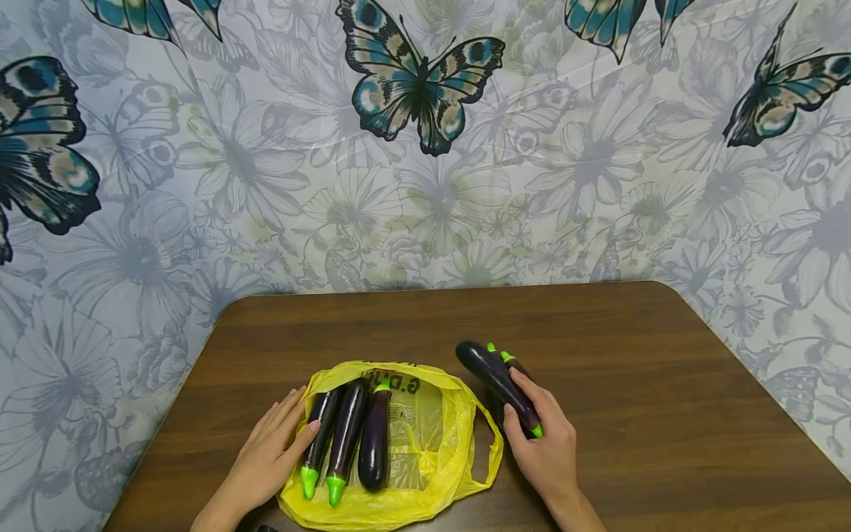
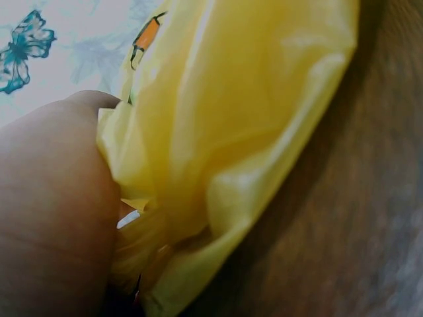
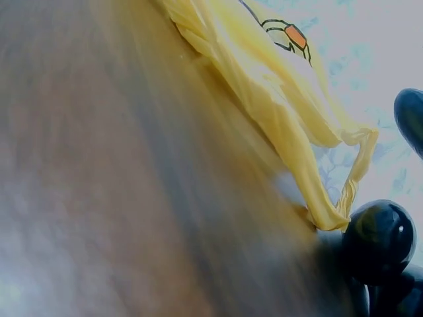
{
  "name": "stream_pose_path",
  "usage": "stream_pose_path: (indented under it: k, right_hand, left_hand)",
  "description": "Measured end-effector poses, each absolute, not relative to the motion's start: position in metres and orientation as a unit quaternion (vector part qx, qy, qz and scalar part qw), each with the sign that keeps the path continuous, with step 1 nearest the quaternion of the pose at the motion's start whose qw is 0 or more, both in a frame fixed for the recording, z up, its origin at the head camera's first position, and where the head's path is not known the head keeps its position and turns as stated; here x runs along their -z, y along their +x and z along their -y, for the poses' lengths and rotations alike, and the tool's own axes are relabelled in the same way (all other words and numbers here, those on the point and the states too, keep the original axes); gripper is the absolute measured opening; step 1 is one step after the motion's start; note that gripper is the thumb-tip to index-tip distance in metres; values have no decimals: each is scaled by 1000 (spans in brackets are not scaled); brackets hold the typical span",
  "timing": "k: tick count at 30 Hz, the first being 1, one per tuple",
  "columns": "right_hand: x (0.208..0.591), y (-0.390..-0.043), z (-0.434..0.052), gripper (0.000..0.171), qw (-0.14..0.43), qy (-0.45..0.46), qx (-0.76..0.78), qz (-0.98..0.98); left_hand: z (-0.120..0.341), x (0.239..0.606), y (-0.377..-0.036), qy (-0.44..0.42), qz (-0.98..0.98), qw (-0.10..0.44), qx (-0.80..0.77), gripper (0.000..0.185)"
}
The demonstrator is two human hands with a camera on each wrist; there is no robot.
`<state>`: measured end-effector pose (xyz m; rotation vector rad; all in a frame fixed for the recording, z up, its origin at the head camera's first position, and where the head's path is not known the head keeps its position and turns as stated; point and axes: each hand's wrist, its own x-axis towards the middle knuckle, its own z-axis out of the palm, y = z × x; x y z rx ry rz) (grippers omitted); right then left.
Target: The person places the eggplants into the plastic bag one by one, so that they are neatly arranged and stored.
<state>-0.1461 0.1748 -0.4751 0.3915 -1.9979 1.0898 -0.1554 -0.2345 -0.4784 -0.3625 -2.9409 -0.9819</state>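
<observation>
**Two hands, one bag, a split pile of aubergines**

From my seat, the right hand (image 1: 547, 443) sat in the lower right of centre in the head view, fingers curled round one aubergine (image 1: 499, 383), its green stem end poking out by the knuckles. That one lay across two more (image 1: 510, 362) on the table (image 1: 631, 355), just outside the bag (image 1: 425, 443). I judged the grip as a lifting hold, since the fruit angled up off the others.

The left hand (image 1: 275, 451) lay at lower left of centre, fingers straight, flat against the bag's edge and touching the nearest of three aubergines (image 1: 348, 436) lying side by side on the yellow plastic. I took it to be pinning the thin bag so it would not slide on the smooth wood.

The left wrist view gave what the head view could not: the bag (image 2: 225, 152) bunched tight against the hand (image 2: 53, 211), crumpled plastic pressed to skin. The right wrist view, low along the table, showed the bag's handle loop (image 3: 344, 191) standing up at right, with the rounded blossom end of an aubergine (image 3: 378, 241) just beside it. Neither wrist view showed the fingers, so both holds I read from the head view alone.
</observation>
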Motion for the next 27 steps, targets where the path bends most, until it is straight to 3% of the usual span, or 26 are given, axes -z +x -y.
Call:
stream_pose_path:
  k: [27]
  right_hand:
    - [478,-144,-166,60,376,215,-438,787]
  left_hand:
    - [235,479,-155,-116,943,12,313,66]
